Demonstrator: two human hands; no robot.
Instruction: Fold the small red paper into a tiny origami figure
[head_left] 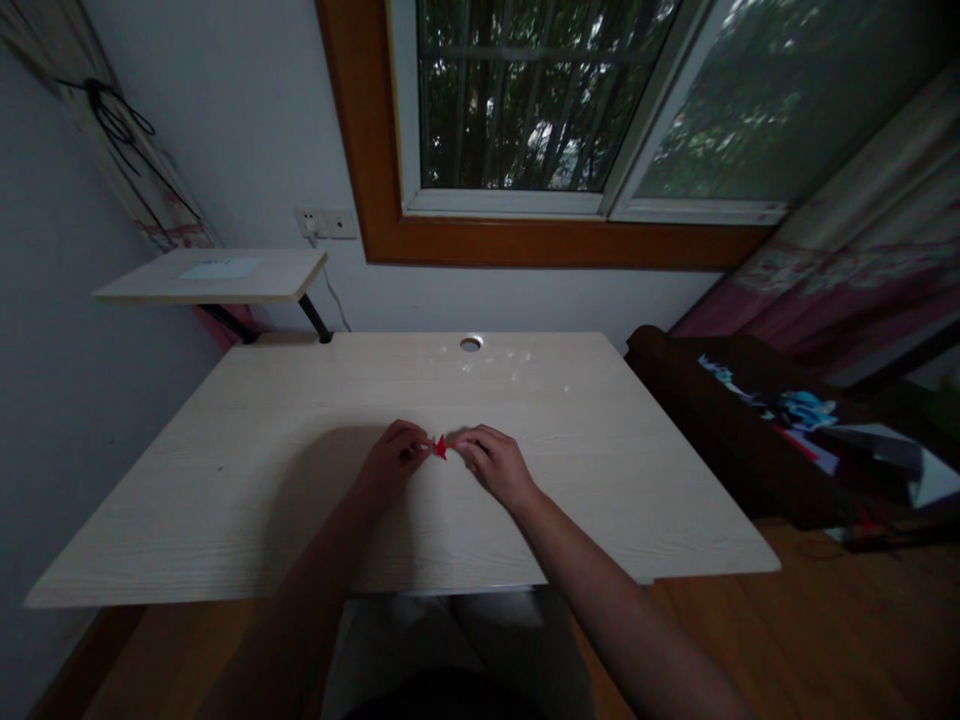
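A small red piece of folded paper (440, 448) with pointed tips is between my two hands, just over the desk top (600, 490). On its left side, the thumb and fingers of my left hand (393, 460) pinch one end. My right hand (496, 464) grips the other end, thumb and forefinger closed together, the remaining fingers curled. The parts under the fingertips are hidden, and the folds are too small to make out.
A raised shelf (150, 281) with a paper sheet (219, 268) stands at the desk's back left. A cable hole (470, 344) sits near the back edge. To the right, a dark brown piece of furniture (675, 400) bears several papers and a blue item (806, 410).
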